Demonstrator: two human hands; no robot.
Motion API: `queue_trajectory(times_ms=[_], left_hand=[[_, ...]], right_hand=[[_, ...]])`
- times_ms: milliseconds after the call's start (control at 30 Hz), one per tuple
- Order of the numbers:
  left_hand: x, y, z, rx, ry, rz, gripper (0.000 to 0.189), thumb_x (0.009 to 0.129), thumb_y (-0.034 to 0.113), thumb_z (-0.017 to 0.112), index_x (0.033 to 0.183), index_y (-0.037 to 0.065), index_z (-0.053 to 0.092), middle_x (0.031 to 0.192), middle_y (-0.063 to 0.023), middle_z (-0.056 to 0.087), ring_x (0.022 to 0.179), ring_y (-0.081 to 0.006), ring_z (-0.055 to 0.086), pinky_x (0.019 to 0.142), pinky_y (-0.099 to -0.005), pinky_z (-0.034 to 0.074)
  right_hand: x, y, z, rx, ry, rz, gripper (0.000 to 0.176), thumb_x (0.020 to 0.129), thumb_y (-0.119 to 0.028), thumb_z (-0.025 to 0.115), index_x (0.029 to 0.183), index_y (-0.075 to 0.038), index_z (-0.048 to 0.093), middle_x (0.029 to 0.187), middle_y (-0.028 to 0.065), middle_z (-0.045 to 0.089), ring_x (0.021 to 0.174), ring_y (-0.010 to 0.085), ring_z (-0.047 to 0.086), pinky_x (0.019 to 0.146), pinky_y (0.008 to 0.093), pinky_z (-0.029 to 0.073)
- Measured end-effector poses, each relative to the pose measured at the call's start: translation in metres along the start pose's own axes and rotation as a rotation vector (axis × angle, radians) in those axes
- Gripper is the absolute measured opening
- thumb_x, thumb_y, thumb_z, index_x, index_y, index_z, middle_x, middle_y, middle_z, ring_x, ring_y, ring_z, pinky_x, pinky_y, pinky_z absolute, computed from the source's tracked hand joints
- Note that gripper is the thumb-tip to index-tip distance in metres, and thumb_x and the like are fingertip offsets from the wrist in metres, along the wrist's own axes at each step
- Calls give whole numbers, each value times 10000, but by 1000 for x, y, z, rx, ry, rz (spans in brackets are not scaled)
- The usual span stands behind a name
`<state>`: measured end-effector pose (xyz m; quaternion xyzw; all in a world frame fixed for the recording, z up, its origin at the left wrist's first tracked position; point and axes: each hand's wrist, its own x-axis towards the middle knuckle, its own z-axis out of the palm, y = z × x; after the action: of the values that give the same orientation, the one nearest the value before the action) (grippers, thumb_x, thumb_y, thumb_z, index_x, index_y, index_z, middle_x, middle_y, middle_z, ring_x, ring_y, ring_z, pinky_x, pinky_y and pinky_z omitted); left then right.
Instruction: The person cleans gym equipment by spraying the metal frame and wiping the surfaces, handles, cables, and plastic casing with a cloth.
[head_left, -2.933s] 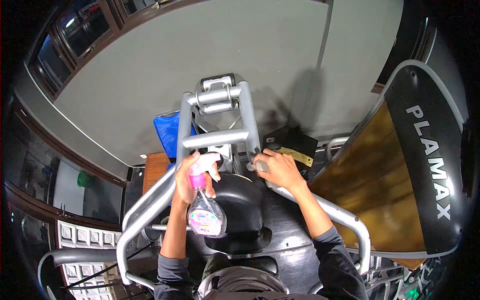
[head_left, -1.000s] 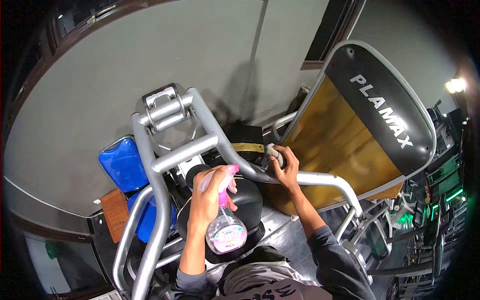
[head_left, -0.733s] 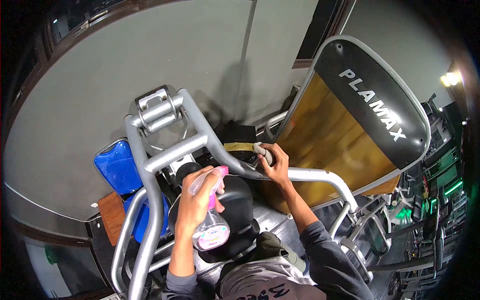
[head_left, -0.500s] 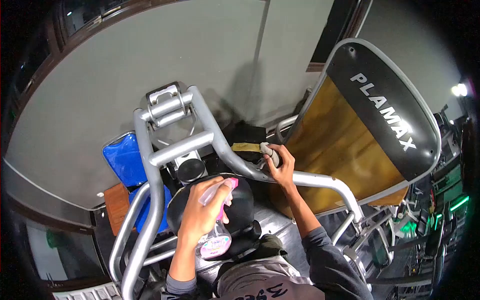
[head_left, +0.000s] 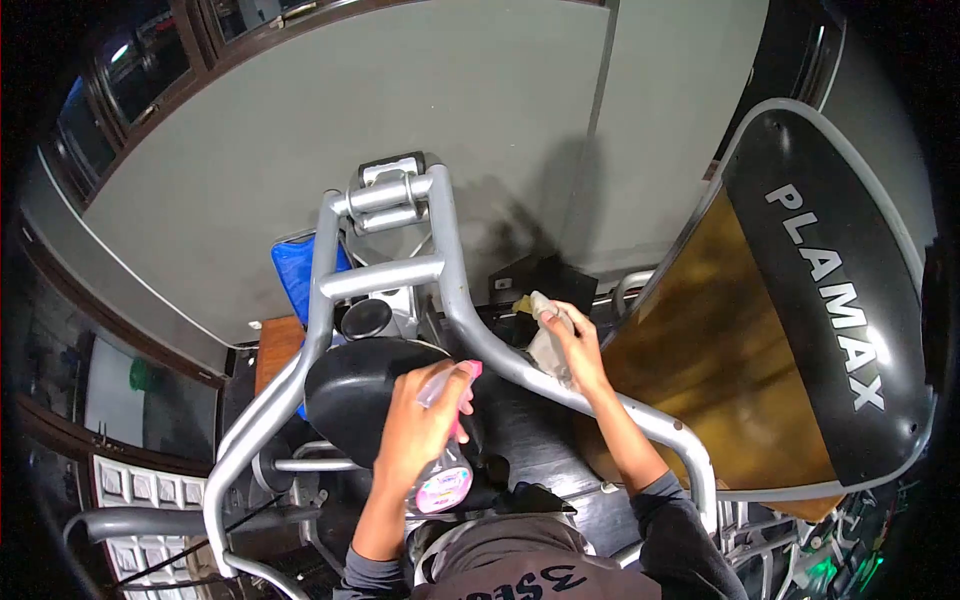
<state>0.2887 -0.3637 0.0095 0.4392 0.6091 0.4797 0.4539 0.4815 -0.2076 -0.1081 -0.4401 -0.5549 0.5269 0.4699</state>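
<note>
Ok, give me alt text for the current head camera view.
The left hand grips a pink-topped spray bottle and the right hand holds a pale cloth beside a silver tubular frame. A black-and-gold PLAMAX panel stands at right.

Left hand (head_left: 418,418) curled (bare), right hand (head_left: 577,348) likewise

Upper-body clothing. Left sleeve (head_left: 376,572) and right sleeve (head_left: 690,532) matched: 2 dark grey tubes, creased, ending partway along forearms. Shirt front (head_left: 470,575) was dull brownish grey; large dark lettering (head_left: 556,582) included numeral 3, partly cut off by view's lower edge. Left hand (head_left: 415,430) and right hand (head_left: 577,348) were bare.
</note>
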Motion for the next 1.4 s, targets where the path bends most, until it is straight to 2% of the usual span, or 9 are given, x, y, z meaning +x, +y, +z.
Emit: queue_trajectory(times_ms=[67, 167, 267, 400, 567, 733, 800, 967, 1400], left_hand=[[-3, -3, 23, 104, 67, -36, 415, 954, 335, 544, 947, -64, 658, 708, -121, 618, 504, -183, 610, 421, -294, 476], [-2, -21, 47, 223, 150, 12, 413, 954, 348, 589, 886, -55, 646, 583, -162, 591, 477, -226, 640, 454, -346, 496], [4, -45, 58, 389, 235, 141, 334, 935, 270, 588, 777, -24, 587, 630, -237, 607, 584, -394, 642, 553, -452, 500], [6, -60, 62, 520, 302, 274, 313, 936, 265, 569, 791, -11, 584, 618, -166, 604, 497, -305, 630, 503, -394, 474], [2, -65, 64, 635, 421, 490, 269, 918, 240, 571, 765, 19, 567, 626, -190, 591, 589, -428, 585, 631, -497, 444], [-3, -59, 59, 509, 355, 346, 261, 900, 228, 594, 758, 9, 587, 632, -218, 580, 614, -442, 596, 608, -482, 452], [-5, -61, 58, 481, 342, 343, 259, 894, 225, 601, 755, 7, 594, 633, -223, 580, 622, -445, 600, 600, -474, 457], [-10, -73, 58, 455, 318, 344, 239, 866, 204, 633, 736, 11, 582, 640, -229, 595, 625, -427, 626, 561, -447, 483], [-14, -80, 49, 404, 237, 435, 170, 807, 131, 653, 746, -3, 569, 660, -202, 597, 588, -380, 619, 551, -410, 466]], right_hand=[[-1, -5, -12, 255, -35, 207, 349, 903, -294, 687, 1151, -50, 653, 959, 10, 646, 826, 104, 576, 732, 260, 465], [0, 0, -24, 387, -38, 220, 336, 910, -297, 662, 1162, -77, 637, 952, -1, 623, 812, 98, 566, 703, 256, 455], [0, 5, -22, 333, -35, 138, 347, 906, -302, 668, 1156, -65, 631, 970, 9, 625, 833, 107, 562, 742, 256, 448], [-1, 3, -17, 241, -46, 67, 348, 900, -302, 675, 1135, -50, 627, 983, 26, 626, 871, 117, 547, 801, 261, 429], [-2, -1, -14, 154, -44, 28, 308, 895, -290, 677, 1102, -64, 646, 967, 22, 628, 880, 118, 547, 809, 268, 431], [-1, -3, -9, 0, -72, -55, 287, 886, -287, 680, 1072, -69, 669, 985, 33, 653, 898, 107, 566, 811, 288, 456], [-1, -16, -5, -265, -204, -193, 304, 882, -298, 681, 1082, -69, 684, 1039, 76, 686, 930, 114, 610, 818, 312, 484], [10, -47, 18, -749, -419, -456, 308, 805, -281, 709, 1081, -143, 711, 938, 106, 637, 891, 340, 644, 776, 411, 518], [4, -58, -30, -770, -987, -487, 283, 829, -230, 706, 1094, -136, 689, 1003, 120, 686, 982, 329, 652, 871, 416, 507]])
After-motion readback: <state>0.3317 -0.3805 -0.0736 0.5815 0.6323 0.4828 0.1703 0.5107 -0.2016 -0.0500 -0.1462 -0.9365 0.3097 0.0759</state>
